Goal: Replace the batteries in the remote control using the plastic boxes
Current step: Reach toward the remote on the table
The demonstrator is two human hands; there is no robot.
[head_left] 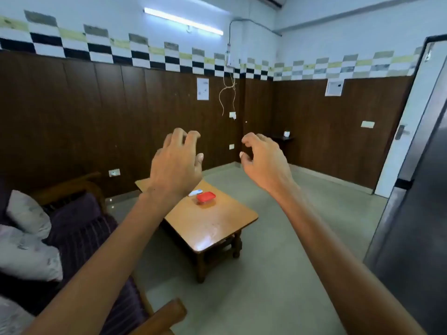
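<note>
From the head camera, both arms reach forward at chest height. The left hand [175, 163] and the right hand [262, 159] hang in the air with fingers curled and spread; each is empty.

The things for the job sit on a low wooden table [217, 226] well beyond the hands, lower in the picture, at about six o'clock from the left hand and seven o'clock from the right. A plastic box [206, 198] with a red lid stands near the table's middle. Just beside it, at its ten o'clock, lies a small white remote [195, 192], partly hidden behind the left wrist; its long axis seems to run from eight o'clock to two o'clock. Only one box shows; a second may be hidden by the arm.

The left hand looks nearer in line with the remote, the right with the box, though both are well apart from the table. I judge the next move is to step closer and lower both hands.

A sofa with cushions [26, 213] lies at the table's nine o'clock, and its wooden armrest [167, 313] juts out below. The bare floor to the right looks the freer way in.
</note>
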